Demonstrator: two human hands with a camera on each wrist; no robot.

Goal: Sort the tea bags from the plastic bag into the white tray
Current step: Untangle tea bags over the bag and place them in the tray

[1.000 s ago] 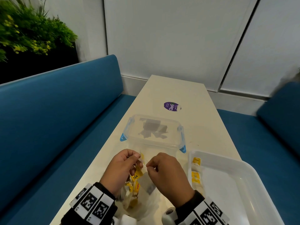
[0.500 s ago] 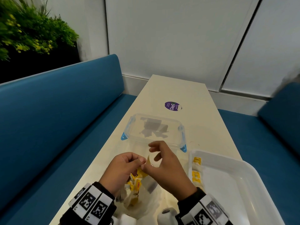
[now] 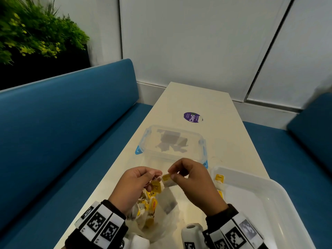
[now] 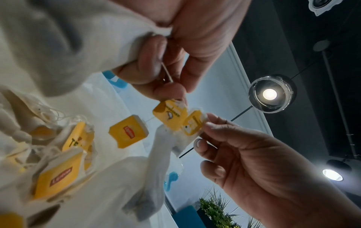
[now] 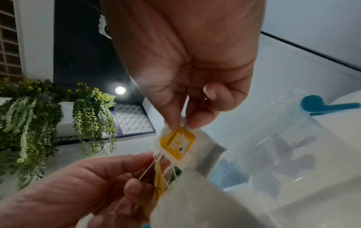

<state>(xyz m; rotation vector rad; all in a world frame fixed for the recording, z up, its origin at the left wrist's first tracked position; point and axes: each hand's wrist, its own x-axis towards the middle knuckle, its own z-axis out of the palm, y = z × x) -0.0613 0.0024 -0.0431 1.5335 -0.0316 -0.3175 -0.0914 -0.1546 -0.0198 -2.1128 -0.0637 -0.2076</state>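
My right hand pinches one tea bag by its yellow tag between thumb and forefinger, lifted just above the clear plastic bag. My left hand pinches white tea bag strings and the plastic bag's edge, right beside the right hand. Several more yellow-tagged tea bags hang tangled inside the bag. The white tray stands to the right with a few tea bags at its left end.
A clear container with blue clips sits on the cream table just beyond my hands, dark pieces inside. A purple sticker lies further back. Blue bench seats flank the narrow table.
My right hand let go of the bag's edge, reached in beside the left hand, and now holds a tea bag pulled up out of the bag. The left hand stayed put.
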